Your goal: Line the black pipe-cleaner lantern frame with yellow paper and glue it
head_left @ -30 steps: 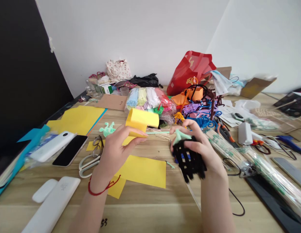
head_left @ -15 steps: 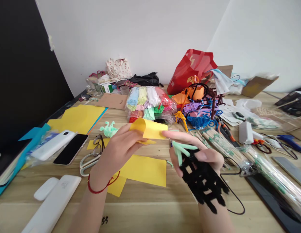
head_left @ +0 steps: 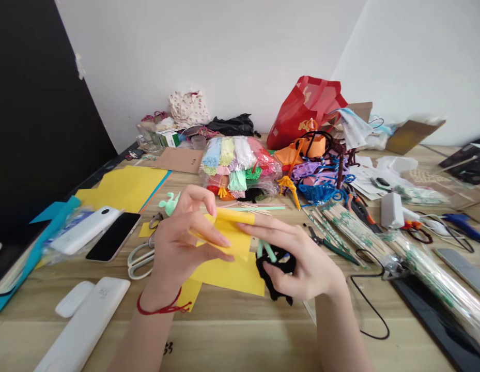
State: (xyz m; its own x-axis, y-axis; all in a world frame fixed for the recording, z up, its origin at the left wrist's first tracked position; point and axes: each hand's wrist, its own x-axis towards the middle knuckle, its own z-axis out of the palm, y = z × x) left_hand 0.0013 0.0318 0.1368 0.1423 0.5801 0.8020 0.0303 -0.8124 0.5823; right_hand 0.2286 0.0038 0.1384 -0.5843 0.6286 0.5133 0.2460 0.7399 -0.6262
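My left hand [head_left: 181, 243], with a red string bracelet on its wrist, pinches a curled strip of yellow paper [head_left: 232, 232] between thumb and fingers. My right hand [head_left: 302, 258] is closed round a black pipe-cleaner lattice [head_left: 276, 287] with mint-green pipe-cleaner ends [head_left: 267, 250] poking out of it. Its outstretched fingers touch the right side of the curled paper. Part of the lattice is hidden behind my right fingers. Below the hands, a flat yellow sheet [head_left: 240, 279] lies on the wooden table.
White-handled scissors [head_left: 137, 263], glasses [head_left: 156, 222] and a phone [head_left: 113, 237] lie at left. Bagged pipe cleaners [head_left: 240, 165] sit behind the hands. Green-handled pliers [head_left: 336, 248], bundled wooden sticks [head_left: 364, 232] and a black cord [head_left: 373, 305] are at right.
My right hand has turned over and moved left against the yellow paper, tucking the black lattice under its palm. My left fingers have shifted their hold, and the paper is lower. Pliers are now uncovered.
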